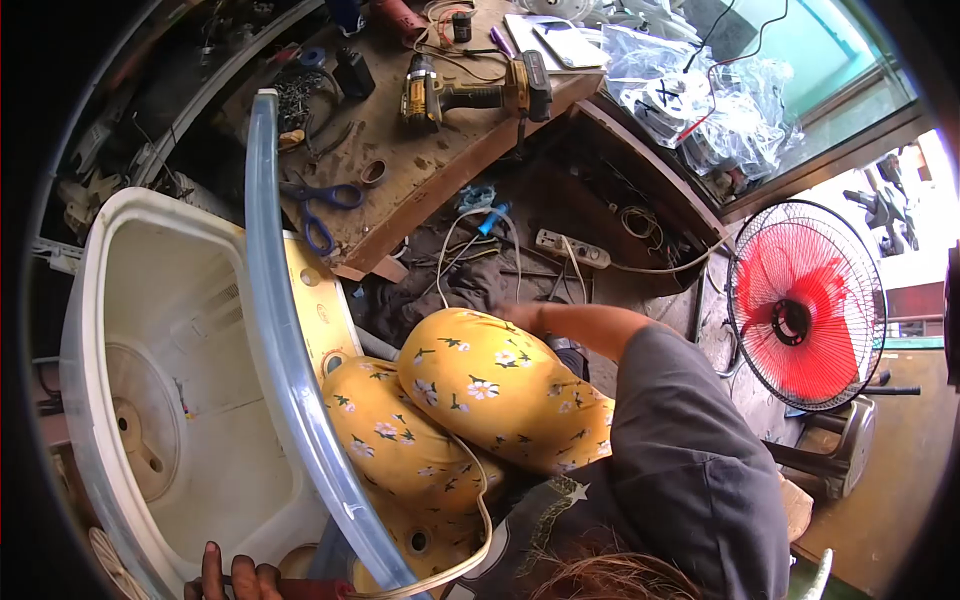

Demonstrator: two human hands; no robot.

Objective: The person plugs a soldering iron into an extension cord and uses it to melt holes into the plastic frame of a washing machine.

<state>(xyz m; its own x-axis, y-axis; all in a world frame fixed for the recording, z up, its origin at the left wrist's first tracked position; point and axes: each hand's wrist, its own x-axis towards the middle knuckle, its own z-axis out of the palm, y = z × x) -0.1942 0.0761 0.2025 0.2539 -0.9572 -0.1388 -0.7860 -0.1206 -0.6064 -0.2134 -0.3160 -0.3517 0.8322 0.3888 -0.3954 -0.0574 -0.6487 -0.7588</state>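
Observation:
My left hand [240, 582] shows at the bottom left edge, fingers bent around a tool with a dark red handle [315, 588]; its working end is hidden. A pale cord [484, 500] loops from beside the handle across my lap. My right hand [512, 314] reaches past my raised knee, mostly hidden behind it, close to dark cloth [430, 300] on the floor; its fingers do not show. Left of my legs stands a white plastic washing machine tub [215, 400], with a translucent bluish strip [275, 300] along its near rim.
A wooden bench [430, 185] bears a yellow cordless drill [470, 95], blue scissors [325, 210] and a brown ring [373, 172]. A power strip [572, 248] and a blue-handled tool [493, 218] lie on the floor. A red fan [805, 310] stands right; plastic-wrapped parts [690, 100] are piled behind.

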